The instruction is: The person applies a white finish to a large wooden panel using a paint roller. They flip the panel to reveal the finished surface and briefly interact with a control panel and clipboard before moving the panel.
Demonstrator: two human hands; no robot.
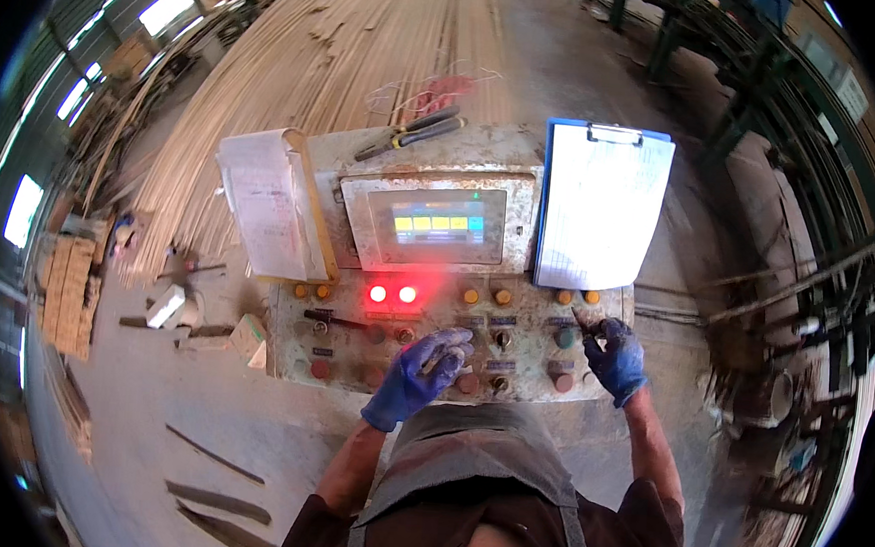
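Note:
My left hand (417, 377), in a blue, stained glove, hovers over the lower middle of a worn metal control panel (288, 350). Its fingers are loosely bent and apart, with nothing seen in them. At the panel's right side my right hand (616, 362), gloved alike, is closed, with a thin pointed thing (582, 320) at its fingertips that I cannot make out. Around the hands are red buttons (562, 382), a green button (564, 337), black knobs (502, 339) and yellow lamps (471, 296). Two red lamps (393, 294) glow below a lit screen (438, 223).
A blue clipboard (605, 209) with paper leans right of the screen; a paper pad (266, 203) stands left. Pliers (411, 137) lie on top of the console. A dark stick-like tool (334, 319) rests on the panel. Long wood strips (372, 39) spread beyond; wood scraps (218, 501) lie on the floor.

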